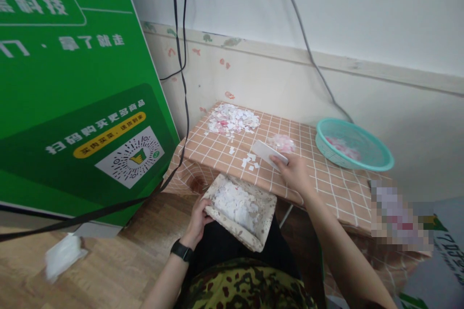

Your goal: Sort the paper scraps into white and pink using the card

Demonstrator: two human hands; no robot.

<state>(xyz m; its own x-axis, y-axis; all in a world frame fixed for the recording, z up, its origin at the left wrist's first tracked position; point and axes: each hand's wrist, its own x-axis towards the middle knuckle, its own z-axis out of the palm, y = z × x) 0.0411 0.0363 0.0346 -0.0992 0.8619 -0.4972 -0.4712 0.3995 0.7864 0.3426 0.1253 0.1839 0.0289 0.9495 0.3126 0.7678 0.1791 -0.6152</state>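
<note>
My left hand (200,216) grips the left rim of a fabric-covered, patterned storage bin (266,222), held just under the table's front edge. Many small white paper pieces (232,200) lie inside it. In my right hand (293,171) is a flat white card-like piece (266,152), its edge low over the tabletop; its exact kind is unclear. Just left of it lie several loose white paper squares (250,161). Farther back is a large heap of white and pink paper pieces (234,119). A small pinkish pile (282,143) sits behind the card.
A brown checked cloth covers the table (326,190). At its right stands a turquoise plastic basket (384,157) with pink bits inside. A green cabinet (90,82) is on the left, with black cables (185,101) hanging beside it. A white plastic bag (63,253) lies on the floor.
</note>
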